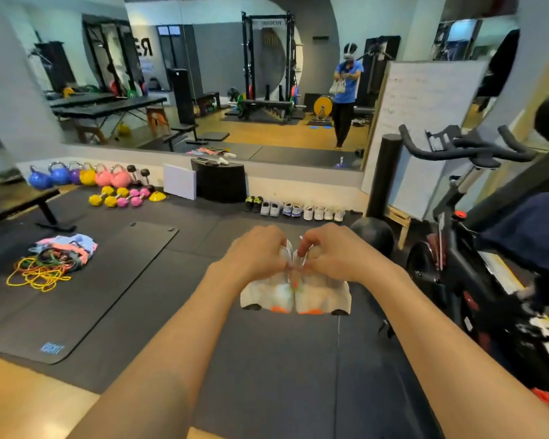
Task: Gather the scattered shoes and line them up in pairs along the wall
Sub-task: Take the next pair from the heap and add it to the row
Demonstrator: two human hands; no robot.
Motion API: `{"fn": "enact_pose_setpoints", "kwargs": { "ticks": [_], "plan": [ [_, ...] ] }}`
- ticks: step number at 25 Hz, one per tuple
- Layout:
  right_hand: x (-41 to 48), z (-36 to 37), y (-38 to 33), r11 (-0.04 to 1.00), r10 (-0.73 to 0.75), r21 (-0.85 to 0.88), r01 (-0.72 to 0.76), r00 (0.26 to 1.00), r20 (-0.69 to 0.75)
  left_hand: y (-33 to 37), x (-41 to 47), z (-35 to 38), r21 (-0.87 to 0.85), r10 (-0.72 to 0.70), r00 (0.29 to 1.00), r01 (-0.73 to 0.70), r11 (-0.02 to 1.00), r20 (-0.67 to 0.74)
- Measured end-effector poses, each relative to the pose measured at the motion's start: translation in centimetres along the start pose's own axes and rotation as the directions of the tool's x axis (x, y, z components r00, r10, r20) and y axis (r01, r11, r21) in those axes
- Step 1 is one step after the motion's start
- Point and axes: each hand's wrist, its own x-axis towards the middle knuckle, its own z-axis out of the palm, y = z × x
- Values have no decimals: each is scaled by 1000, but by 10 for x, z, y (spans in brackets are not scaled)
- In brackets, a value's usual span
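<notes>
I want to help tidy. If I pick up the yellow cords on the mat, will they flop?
Probably floppy: the yellow cords lie in loose loops. They look tangled with other coloured bands, so those may drag along. Thin, so likely light.

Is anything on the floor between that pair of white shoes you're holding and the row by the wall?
Nothing visible blocks the way. Bare black floor mat runs from the white shoes to the row of shoes. A black ball sits just right of that path, near the row's right end.
</notes>
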Motion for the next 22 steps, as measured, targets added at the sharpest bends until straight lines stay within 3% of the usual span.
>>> {"fn": "enact_pose_setpoints", "kwargs": {
  "ticks": [9, 13, 22],
  "plan": [
    [288, 11, 10, 989, -143, 66, 136, 980, 135, -176, 201, -33, -52, -193, 980, 190, 980, -52],
    [422, 27, 21, 984, -55, 173, 34, 991, 118, -261, 315, -33, -42, -140, 990, 139, 989, -2],
    [686, 16, 68, 976, 57, 198, -90, 984, 169, -384, 570, -51, -19, -47, 991, 49, 999, 126]
  ]
}}
